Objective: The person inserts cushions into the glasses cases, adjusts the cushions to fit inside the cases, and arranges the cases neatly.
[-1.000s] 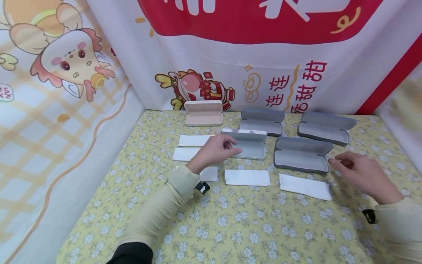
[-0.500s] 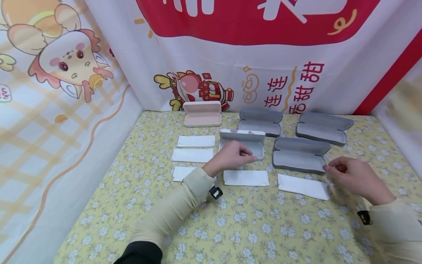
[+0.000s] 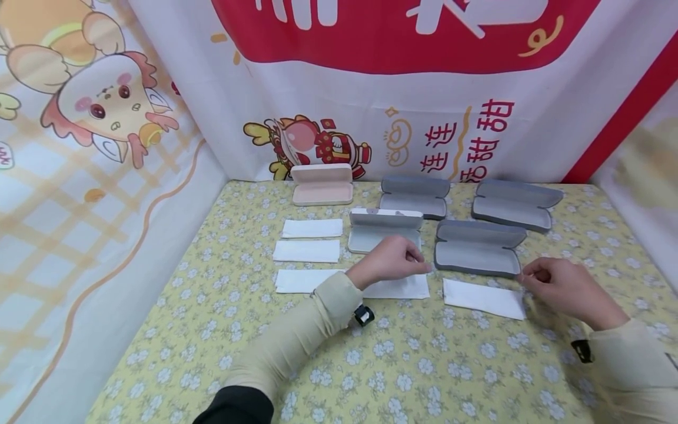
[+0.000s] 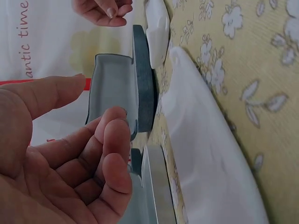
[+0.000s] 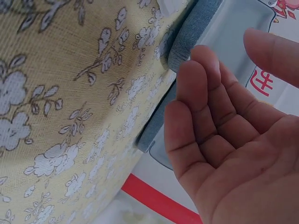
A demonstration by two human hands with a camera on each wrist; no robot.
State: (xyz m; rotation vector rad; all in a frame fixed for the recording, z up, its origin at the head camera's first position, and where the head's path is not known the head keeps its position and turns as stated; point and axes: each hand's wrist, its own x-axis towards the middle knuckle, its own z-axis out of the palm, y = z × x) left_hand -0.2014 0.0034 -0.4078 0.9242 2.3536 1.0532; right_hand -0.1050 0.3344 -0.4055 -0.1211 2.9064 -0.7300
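My left hand (image 3: 393,259) hovers over the front middle white folded cloth (image 3: 399,288), just left of the front grey glasses case (image 3: 475,258). In the left wrist view its fingers (image 4: 117,172) are loosely curled, thumb apart, with nothing held. My right hand (image 3: 572,290) is at the right end of that same case, fingertips close to its corner. Its fingers (image 5: 191,84) curl loosely and hold nothing in the right wrist view. The case lies with its lid raised. A white-lidded glasses case (image 3: 365,238), partly hidden by my left hand, stands open behind it.
Along the back stand an open pink glasses case (image 3: 322,193) and two open grey cases, one in the middle (image 3: 413,205) and another at right (image 3: 511,212). White folded cloths lie at left (image 3: 306,251) and front right (image 3: 483,298). A printed curtain (image 3: 328,88) hangs behind.
My left hand has moved right and toward me, from the white-lidded case to over the front middle cloth. My right hand has come slightly left and down to the grey case's end.
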